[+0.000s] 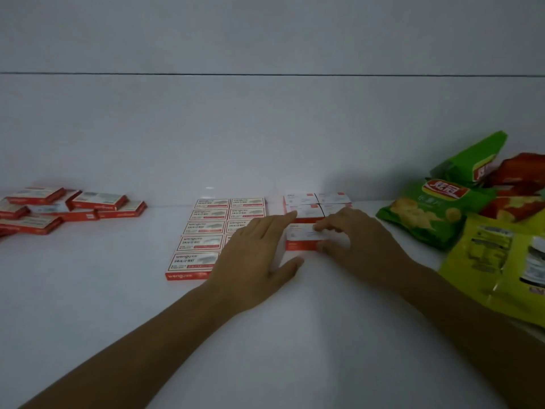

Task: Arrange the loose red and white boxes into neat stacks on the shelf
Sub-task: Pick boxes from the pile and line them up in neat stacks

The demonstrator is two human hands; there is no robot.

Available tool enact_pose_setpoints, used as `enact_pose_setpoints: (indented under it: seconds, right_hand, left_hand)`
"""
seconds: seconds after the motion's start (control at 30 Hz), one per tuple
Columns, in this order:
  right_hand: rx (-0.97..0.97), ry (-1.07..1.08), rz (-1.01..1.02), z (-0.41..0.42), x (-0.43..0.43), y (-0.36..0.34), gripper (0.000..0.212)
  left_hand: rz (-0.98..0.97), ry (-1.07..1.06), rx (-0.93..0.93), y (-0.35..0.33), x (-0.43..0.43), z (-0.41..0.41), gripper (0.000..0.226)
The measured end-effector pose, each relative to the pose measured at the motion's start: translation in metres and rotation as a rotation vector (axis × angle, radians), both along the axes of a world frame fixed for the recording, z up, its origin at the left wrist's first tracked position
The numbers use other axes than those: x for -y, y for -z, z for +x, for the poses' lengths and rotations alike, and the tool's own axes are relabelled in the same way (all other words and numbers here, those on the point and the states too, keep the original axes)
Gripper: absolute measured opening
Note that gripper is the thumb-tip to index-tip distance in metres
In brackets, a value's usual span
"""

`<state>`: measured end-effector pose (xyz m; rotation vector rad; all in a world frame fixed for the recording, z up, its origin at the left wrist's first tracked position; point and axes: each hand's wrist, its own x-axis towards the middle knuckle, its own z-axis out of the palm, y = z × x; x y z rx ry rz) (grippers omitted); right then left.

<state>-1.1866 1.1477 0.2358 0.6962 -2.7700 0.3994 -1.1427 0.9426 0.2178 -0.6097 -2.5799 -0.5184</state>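
Both hands are in over the white shelf [118,290]. The right hand [356,237] pinches a small red and white cardboard box [300,236], fingertips on its white top and thumb against its red front edge. That box lies flat on the shelf, just in front of a tidy block of four matching boxes [317,202] by the back wall.

The left hand [259,249] is spread flat with straight fingers, lying over the right column of a two-column grid of red and white boxes [206,231]. Its index fingertip reaches towards the back block, and its thumb is splayed out on the shelf just beside the pinched box. Whether it touches that box, I can't tell.

Far left, well apart, a loose heap of red and white boxes [67,208] lies jumbled, some overlapping at angles. On the right, a green crisp bag [424,214] lies flat, with another green bag [474,157] tilted up behind it. There are red snack bags [522,172] beside them and a yellow-green foil pouch [501,261] nearest the camera.
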Motion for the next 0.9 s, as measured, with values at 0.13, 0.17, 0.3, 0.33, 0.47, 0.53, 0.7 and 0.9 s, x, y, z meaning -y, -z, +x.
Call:
enact_pose_setpoints:
  seconds: [0.13, 0.17, 0.3, 0.33, 0.47, 0.53, 0.7, 0.9]
  right_hand:
    - [-0.078, -0.010, -0.005, -0.004, -0.005, 0.008, 0.035]
    - [-0.088, -0.015, -0.008, -0.005, -0.007, 0.008, 0.037]
    - [-0.104, -0.021, 0.014, -0.011, -0.007, 0.010, 0.044]
    - [-0.100, -0.019, 0.026, -0.012, -0.007, 0.011, 0.046]
    - [-0.043, 0.025, -0.021, -0.012, -0.007, 0.013, 0.040]
    - [-0.038, 0.039, -0.028, -0.012, -0.006, 0.013, 0.037]
    - [-0.043, 0.077, 0.019, -0.011, -0.003, 0.012, 0.038]
    - [-0.037, 0.075, 0.007, -0.010, -0.004, 0.012, 0.038]
  left_hand:
    - [-0.003, -0.056, -0.118, -0.004, 0.003, -0.003, 0.062]
    - [-0.023, -0.075, -0.116, -0.005, 0.005, -0.005, 0.063]
    - [-0.083, -0.122, -0.024, -0.004, 0.010, -0.013, 0.070]
    - [-0.088, -0.122, -0.003, -0.002, 0.009, -0.013, 0.072]
    - [-0.099, -0.109, 0.022, 0.003, 0.008, -0.012, 0.071]
    - [-0.101, -0.107, 0.015, 0.004, 0.008, -0.013, 0.067]
    - [-0.105, -0.098, 0.020, 0.007, 0.008, -0.015, 0.061]
    - [-0.104, -0.078, 0.032, 0.007, 0.008, -0.015, 0.059]
